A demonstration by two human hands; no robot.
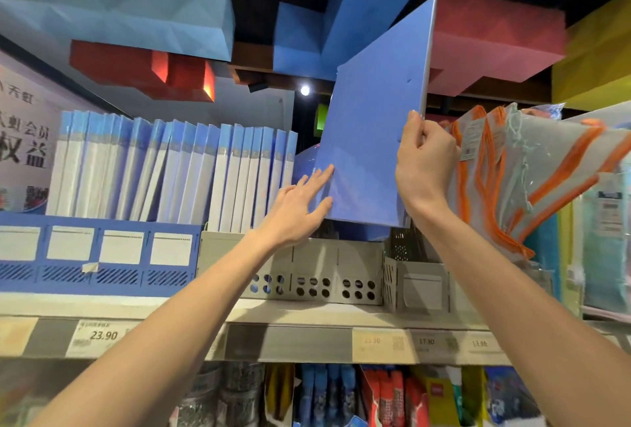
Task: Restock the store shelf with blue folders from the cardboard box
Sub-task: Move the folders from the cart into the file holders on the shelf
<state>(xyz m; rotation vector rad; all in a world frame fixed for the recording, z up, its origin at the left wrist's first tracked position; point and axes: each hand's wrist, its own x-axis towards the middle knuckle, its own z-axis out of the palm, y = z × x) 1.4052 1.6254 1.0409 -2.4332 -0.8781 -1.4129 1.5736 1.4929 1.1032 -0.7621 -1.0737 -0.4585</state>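
Clear pouches with orange zips (532, 184) lean at the right, wrapped in plastic. A grey perforated organizer (341, 276) stands beside a blue tray (99, 256) with blank label slots. A price tag (102, 336) reads 23.90; paler tags (426, 343) sit further right. Overhead hang big blue (129, 6), red (136, 68) and pink (495, 37) blocks, with a small spotlight (305, 90) between them.

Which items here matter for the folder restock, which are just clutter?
Job:
blue folder, gripped by right hand
left hand, fingers flat on it
grey organizer below
shelved folders

Clutter:
orange-trimmed pouches
price tags
lower-shelf goods
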